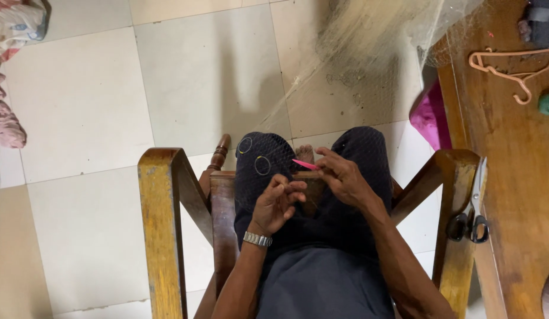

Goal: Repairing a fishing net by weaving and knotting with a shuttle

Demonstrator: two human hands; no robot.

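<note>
Pale tiled floor (pixel 79 106) beneath a wooden armchair (pixel 162 224), viewed from above. Pink netting needle (pixel 305 164) pinched in right hand (pixel 344 177), over the lap at chair centre. Left hand (pixel 275 204) just beside it, fingers curled narrow on fine mesh. Fishing net (pixel 369 53) spread ahead of the chair. Scissors (pixel 470 220) hung at the chair's right armrest; wooden table (pixel 516 177) beyond.
</note>
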